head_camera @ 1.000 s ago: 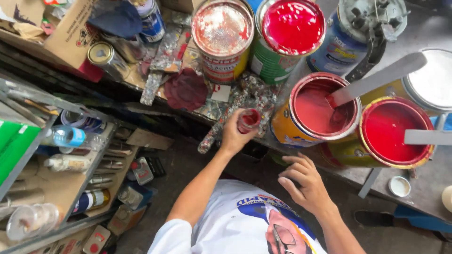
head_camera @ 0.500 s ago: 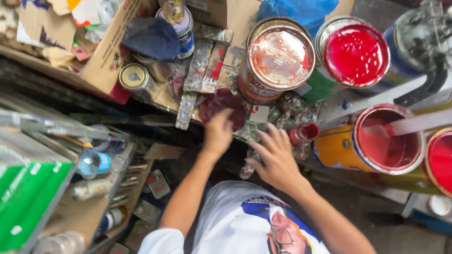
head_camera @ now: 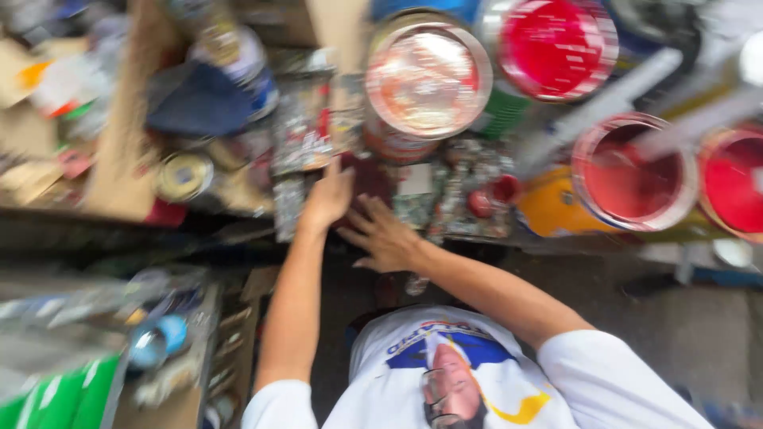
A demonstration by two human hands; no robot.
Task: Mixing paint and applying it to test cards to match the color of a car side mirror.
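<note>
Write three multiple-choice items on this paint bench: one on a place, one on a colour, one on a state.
1. Where are both hands?
A. on the dark red rag
B. inside a can
C. on the green boxes

2. What colour fills the open cans at right?
A. blue
B. red
C. white

3. The can behind the rag is:
A. open
B. tipped over
C. lidded

Answers:
1 A, left hand and right hand meet at the dark red rag.
2 B, open cans show red.
3 C, paint-smeared lid covers it.

Open cans of red paint (head_camera: 556,48) (head_camera: 632,171) (head_camera: 735,183) crowd the bench (head_camera: 469,226), beside a closed can with a paint-smeared lid (head_camera: 429,71). A small gold-lidded tin (head_camera: 184,176) and a dark blue cloth (head_camera: 199,99) lie farther left. Everything is blurred.
</note>
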